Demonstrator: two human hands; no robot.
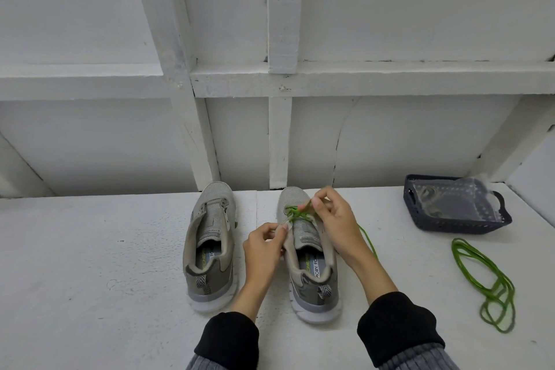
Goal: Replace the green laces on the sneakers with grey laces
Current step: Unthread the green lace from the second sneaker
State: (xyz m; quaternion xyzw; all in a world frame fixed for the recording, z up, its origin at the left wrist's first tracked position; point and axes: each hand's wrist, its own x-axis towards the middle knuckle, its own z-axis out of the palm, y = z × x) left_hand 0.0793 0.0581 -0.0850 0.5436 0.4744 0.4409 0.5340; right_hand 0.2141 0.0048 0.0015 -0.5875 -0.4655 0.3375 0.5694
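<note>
I am seeing both forearms reaching forward from the bottom edge in black sleeves (228, 336), converging on the right sneaker (310, 252), which is sitting on the white worktop (90, 264) with its toe pointing away from me. The left hand (264, 246) is lying against the sneaker's left side, its fingers curling in so that thumb and forefinger are pinching at the eyelet edge beside the tongue (whether lace or fabric is between them I cannot tell). The right hand (333, 222) is arching over the front of the same sneaker, its fingertips narrowing to a pinch on the green lace (295, 213) where it is crossing the lower eyelets; a loose length of that lace is trailing off behind the right wrist onto the worktop. The left sneaker (210, 246) is standing just beside, apart from both hands and showing no lace. Well to the right a second green lace (483, 282) is lying in loose loops, and beyond it a dark basket (432, 221) is holding a clear plastic bag (453, 198) whose contents are too blurred to name.
</note>
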